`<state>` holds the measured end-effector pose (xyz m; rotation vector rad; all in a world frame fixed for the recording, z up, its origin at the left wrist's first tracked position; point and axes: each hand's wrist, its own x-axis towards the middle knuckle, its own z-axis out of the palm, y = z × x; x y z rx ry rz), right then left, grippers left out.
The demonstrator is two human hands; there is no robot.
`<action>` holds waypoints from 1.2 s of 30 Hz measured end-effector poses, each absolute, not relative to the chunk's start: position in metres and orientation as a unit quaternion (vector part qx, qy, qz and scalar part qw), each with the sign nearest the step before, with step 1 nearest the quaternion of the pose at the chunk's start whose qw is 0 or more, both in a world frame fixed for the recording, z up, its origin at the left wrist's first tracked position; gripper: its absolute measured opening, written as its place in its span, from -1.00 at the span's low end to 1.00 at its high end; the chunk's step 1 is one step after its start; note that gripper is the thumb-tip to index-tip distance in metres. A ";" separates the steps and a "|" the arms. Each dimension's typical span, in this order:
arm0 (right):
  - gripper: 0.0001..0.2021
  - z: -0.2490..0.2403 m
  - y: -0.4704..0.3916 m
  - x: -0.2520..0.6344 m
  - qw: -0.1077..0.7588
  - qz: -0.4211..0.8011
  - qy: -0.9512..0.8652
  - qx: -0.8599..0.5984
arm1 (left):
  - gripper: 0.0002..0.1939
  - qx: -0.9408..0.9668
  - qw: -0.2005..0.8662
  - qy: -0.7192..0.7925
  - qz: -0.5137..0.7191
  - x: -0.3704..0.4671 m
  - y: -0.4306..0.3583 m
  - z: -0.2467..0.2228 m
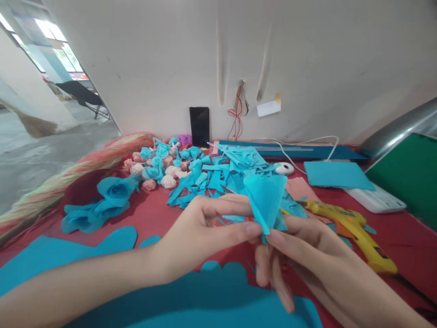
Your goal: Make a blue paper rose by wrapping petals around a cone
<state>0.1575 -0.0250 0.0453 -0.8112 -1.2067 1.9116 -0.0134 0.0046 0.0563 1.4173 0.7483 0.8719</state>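
Blue paper cone (265, 198) sits between both hands above the red table (403, 228), wide mouth up and tilted away, long axis running from the flared top down to its point at approx. the fingertips. Left hand (201, 230) pinches the cone's lower edge w/ thumb and forefinger. Right hand (300, 248) grips the tip from below, fingers closed on it. Yellow glue gun (355, 230) lies just right of the right hand, nearer it than the left.

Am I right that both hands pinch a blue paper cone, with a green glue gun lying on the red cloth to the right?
Not quite: the head view shows the glue gun is yellow, not green. The left hand and right hand do pinch the blue paper cone, above the red cloth.
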 end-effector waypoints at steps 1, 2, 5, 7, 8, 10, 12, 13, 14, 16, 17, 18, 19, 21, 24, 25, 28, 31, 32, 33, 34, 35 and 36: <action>-0.78 0.045 -0.025 0.158 0.362 0.738 -0.474 -0.316 | -0.90 0.619 0.604 0.336 0.373 -0.013 0.005 0.057; -0.78 0.045 -0.024 0.158 0.363 0.733 -0.478 -0.320 | -0.89 0.623 0.600 0.341 0.369 -0.013 0.005 0.057; -0.75 0.044 -0.023 0.157 0.364 0.720 -0.495 -0.323 | -0.87 0.619 0.613 0.327 0.365 -0.012 0.004 0.057; -0.74 0.044 -0.023 0.156 0.366 0.707 -0.505 -0.334 | -0.87 0.606 0.628 0.317 0.371 -0.011 0.004 0.056; -0.73 0.044 -0.023 0.156 0.367 0.701 -0.508 -0.341 | -0.87 0.602 0.632 0.316 0.372 -0.011 0.003 0.056; -0.71 0.045 -0.023 0.156 0.368 0.687 -0.518 -0.351 | -0.85 0.600 0.633 0.320 0.370 -0.011 0.002 0.055; -0.69 0.045 -0.024 0.157 0.362 0.678 -0.529 -0.360 | -0.83 0.600 0.635 0.319 0.367 -0.010 0.002 0.055; -0.69 0.046 -0.024 0.157 0.359 0.674 -0.533 -0.364 | -0.83 0.599 0.639 0.313 0.368 -0.010 0.002 0.055; -0.69 0.046 -0.024 0.157 0.358 0.673 -0.534 -0.366 | -0.84 0.596 0.642 0.307 0.371 -0.010 0.002 0.055; -0.68 0.046 -0.024 0.158 0.353 0.674 -0.537 -0.364 | -0.87 0.588 0.649 0.300 0.379 -0.010 0.003 0.056; -0.68 0.046 -0.024 0.158 0.350 0.675 -0.540 -0.362 | -0.89 0.583 0.650 0.299 0.384 -0.010 0.004 0.056; -0.67 0.046 -0.024 0.159 0.346 0.674 -0.544 -0.360 | -0.91 0.579 0.650 0.300 0.390 -0.010 0.004 0.055; -0.65 0.046 -0.024 0.159 0.340 0.671 -0.551 -0.361 | -0.93 0.575 0.651 0.298 0.395 -0.011 0.005 0.055; -0.63 0.047 -0.023 0.159 0.327 0.664 -0.564 -0.366 | -0.95 0.567 0.663 0.287 0.395 -0.011 0.005 0.054; -0.57 0.048 -0.023 0.160 0.299 0.661 -0.576 -0.376 | -0.95 0.551 0.691 0.271 0.382 -0.010 0.004 0.053; -0.56 0.049 -0.023 0.160 0.290 0.667 -0.576 -0.374 | -0.93 0.547 0.698 0.266 0.379 -0.010 0.004 0.053; -0.63 0.051 -0.022 0.160 0.275 0.704 -0.557 -0.344 | -0.90 0.530 0.722 0.243 0.372 -0.011 0.004 0.052; -0.74 0.053 -0.020 0.163 0.267 0.740 -0.534 -0.310 | -0.91 0.526 0.750 0.204 0.344 -0.012 0.006 0.049; -0.77 0.053 -0.019 0.164 0.256 0.746 -0.531 -0.309 | -0.90 0.538 0.750 0.192 0.333 -0.013 0.007 0.049; -0.78 0.054 -0.019 0.166 0.243 0.748 -0.532 -0.314 | -0.88 0.558 0.741 0.184 0.324 -0.014 0.008 0.048; -0.79 0.055 -0.018 0.167 0.227 0.752 -0.533 -0.315 | -0.85 0.582 0.724 0.185 0.320 -0.016 0.009 0.048; -0.79 0.056 -0.017 0.169 0.211 0.752 -0.535 -0.322 | -0.81 0.604 0.704 0.192 0.322 -0.017 0.009 0.049; -0.79 0.057 -0.017 0.170 0.197 0.749 -0.538 -0.332 | -0.76 0.620 0.684 0.198 0.328 -0.018 0.010 0.050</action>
